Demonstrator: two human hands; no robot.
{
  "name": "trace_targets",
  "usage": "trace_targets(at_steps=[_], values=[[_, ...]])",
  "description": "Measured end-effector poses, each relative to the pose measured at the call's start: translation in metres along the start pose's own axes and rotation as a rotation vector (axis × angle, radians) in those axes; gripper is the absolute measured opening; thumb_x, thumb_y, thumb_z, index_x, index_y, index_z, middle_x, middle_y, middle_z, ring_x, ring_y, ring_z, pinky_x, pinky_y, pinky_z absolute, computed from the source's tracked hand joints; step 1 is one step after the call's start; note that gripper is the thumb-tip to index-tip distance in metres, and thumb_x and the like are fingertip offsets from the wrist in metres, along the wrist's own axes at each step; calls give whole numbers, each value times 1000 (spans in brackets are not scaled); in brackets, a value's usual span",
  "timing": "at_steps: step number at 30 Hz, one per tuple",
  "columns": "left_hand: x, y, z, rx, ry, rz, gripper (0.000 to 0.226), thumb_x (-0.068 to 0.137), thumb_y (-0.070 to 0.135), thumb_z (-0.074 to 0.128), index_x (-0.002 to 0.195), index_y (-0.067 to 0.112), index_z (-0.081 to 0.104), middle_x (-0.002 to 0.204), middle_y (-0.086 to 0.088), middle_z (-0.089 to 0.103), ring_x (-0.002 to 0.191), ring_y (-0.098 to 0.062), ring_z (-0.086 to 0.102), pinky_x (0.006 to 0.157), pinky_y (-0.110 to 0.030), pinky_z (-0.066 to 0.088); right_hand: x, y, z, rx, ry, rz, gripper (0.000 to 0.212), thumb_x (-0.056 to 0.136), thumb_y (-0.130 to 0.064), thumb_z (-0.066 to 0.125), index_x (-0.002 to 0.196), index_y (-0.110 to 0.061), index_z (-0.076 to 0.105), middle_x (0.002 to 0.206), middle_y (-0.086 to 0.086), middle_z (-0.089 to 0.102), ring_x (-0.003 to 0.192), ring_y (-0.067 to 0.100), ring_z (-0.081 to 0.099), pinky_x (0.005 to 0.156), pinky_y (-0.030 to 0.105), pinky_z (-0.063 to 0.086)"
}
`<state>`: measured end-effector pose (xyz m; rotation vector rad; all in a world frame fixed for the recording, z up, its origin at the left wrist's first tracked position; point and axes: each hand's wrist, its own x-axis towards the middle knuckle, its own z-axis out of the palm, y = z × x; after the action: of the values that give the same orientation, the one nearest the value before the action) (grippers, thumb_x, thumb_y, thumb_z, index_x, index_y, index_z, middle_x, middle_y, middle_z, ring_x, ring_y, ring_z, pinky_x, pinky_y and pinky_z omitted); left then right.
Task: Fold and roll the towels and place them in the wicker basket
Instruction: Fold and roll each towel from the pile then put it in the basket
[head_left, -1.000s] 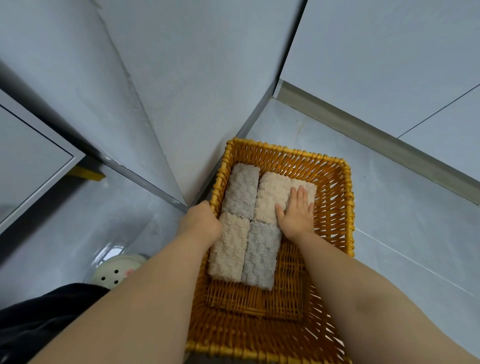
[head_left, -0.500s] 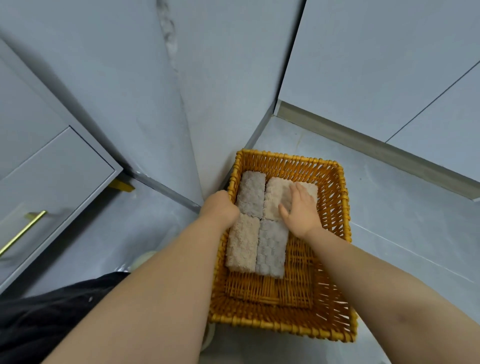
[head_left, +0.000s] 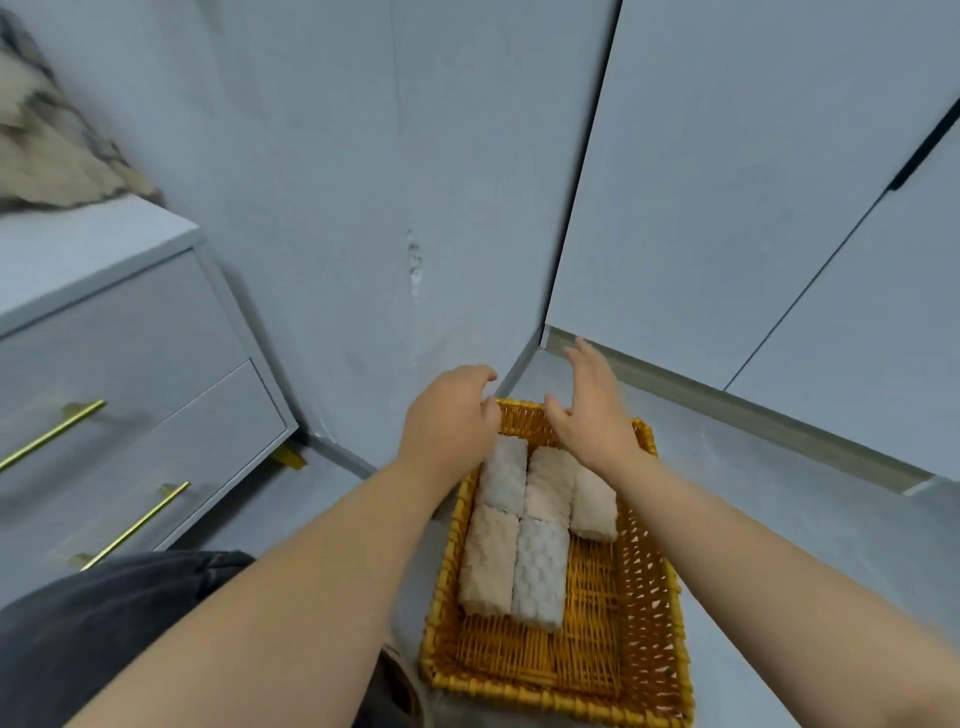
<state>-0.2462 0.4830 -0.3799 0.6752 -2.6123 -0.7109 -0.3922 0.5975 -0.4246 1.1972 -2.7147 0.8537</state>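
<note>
L grip (head_left: 449, 415) & R grip (head_left: 592, 415) are hovering empty, fingers loosely spread; rolled towels (head_left: 524, 525) are lying just below them, towards the person, in wicker basket (head_left: 670, 597).

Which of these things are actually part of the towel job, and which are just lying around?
Part of the job: wicker basket; five rolled towels inside it; left hand and right hand, both empty above it.
Just there: drawer unit with gold handles; blurred fuzzy heap on top, perhaps more towels.

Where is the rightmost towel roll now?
Head view: the rightmost towel roll lies in the far half of the wicker basket, beside a beige roll on its left, below the right hand.
</note>
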Motion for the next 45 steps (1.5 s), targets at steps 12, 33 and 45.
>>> trace_targets(at_steps=[12, 33, 45], values=[[-22, -3, -140, 137, 373, 179, 42, 84, 21, 49, 124, 11, 59, 129, -3, 59, 119, -20, 53, 95, -25, 36, 25, -151, -88, 91, 368, -592, 42, 84, -17, 48, 122, -1, 53, 135, 17, 48, 125, 25, 41, 107, 33, 34], [-95, -190, -302, 160, 624, -366, 50, 92, 22, 52, 140, 15, 41, 146, -2, 40, 134, -20, 32, 106, -30, 28, 50, -411, 45, 150, -34, -657, 50, 89, -18, 50, 137, -6, 39, 140, 9, 41, 130, 24, 36, 109, 30, 25], [-73, -262, -322, -129, 396, -623, 60, 92, 22, 54, 146, 16, 28, 149, -9, 37, 136, -25, 34, 105, -31, 29, 79, -472, 116, 202, -120, -446, 42, 92, -16, 46, 132, -8, 40, 135, 9, 43, 122, 26, 41, 97, 36, 37]])
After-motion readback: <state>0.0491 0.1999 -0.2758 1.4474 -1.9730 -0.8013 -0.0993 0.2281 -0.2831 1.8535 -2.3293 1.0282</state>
